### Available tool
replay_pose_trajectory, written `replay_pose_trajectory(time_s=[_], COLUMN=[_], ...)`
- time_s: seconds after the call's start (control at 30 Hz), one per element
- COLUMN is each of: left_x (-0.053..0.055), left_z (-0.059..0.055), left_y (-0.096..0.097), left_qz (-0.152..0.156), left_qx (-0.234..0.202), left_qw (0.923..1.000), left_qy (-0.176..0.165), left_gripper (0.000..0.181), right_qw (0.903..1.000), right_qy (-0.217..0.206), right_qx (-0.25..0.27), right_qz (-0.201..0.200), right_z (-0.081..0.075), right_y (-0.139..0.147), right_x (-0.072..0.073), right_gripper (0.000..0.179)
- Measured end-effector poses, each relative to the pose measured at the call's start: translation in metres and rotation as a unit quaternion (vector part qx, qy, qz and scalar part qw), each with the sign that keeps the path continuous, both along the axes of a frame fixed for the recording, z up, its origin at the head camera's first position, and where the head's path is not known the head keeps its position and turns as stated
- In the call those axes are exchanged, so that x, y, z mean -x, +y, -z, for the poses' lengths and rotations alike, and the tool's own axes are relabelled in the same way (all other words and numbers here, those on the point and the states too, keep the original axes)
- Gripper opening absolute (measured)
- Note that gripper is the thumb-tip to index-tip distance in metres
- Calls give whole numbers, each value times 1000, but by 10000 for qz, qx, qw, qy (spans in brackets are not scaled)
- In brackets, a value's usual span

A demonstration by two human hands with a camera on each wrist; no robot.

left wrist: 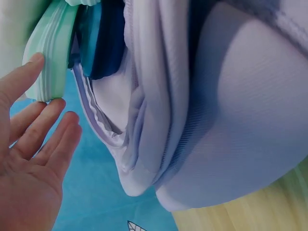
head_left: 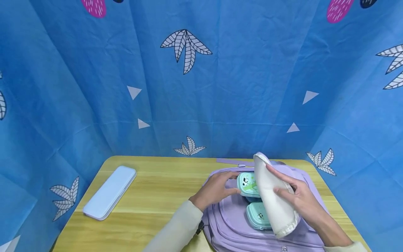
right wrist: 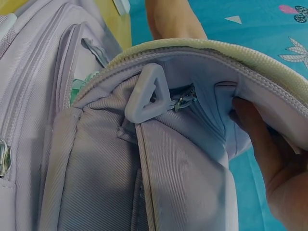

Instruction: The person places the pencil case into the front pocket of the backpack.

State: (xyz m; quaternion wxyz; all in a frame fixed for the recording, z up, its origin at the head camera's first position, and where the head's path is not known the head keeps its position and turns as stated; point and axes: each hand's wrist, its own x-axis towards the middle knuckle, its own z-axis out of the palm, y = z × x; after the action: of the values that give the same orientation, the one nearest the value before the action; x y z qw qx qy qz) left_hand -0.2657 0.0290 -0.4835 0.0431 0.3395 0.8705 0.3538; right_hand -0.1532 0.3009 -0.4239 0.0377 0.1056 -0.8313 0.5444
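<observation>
Yellow wood-grain table (head_left: pixel 157 189) | blue leaf-print cloth (head_left: pixel 217 91) around (creased) | lilac backpack (head_left: pixel 232 217) atop

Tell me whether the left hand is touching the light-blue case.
No, the left hand touches the mint-green panda case, well apart from the light-blue case.

Lilac backpack (head_left: pixel 230 213): matt ribbed cloth w/ glossy metal zip slider (right wrist: pixel 5 160) & smooth plastic triangular pull (right wrist: pixel 138 96). Mint case (head_left: pixel 248 182): smooth, w/ ribbed zip. Tabletop (head_left: pixel 160 189): smooth wood-look, slt. sheen. Backdrop (head_left: pixel 236 94): creased cloth. Pale box (head_left: pixel 110 192): smooth plastic.
</observation>
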Motion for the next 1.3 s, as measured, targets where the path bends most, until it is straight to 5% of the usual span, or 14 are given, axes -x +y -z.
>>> replay_pose_trajectory(time_s=[0.53,0.8,1.3], left_x=[3,5,14], left_z=[11,13,18], left_y=[14,9,-72], left_qz=[-1,78,-634], left_qx=[-151,-104,-103], left_qw=[9999,9998,9979], left_qy=[39,-134,-103], left_gripper=[54,55,45], right_qw=[9997,9998,9998], right_qy=[15,-158,-56], right_qx=[-21,93,-146], right_qz=[-253,-33,119], right_z=[2,5,8], right_y=[-3,3,5], right_x=[9,3,-1], right_gripper=[57,61,63])
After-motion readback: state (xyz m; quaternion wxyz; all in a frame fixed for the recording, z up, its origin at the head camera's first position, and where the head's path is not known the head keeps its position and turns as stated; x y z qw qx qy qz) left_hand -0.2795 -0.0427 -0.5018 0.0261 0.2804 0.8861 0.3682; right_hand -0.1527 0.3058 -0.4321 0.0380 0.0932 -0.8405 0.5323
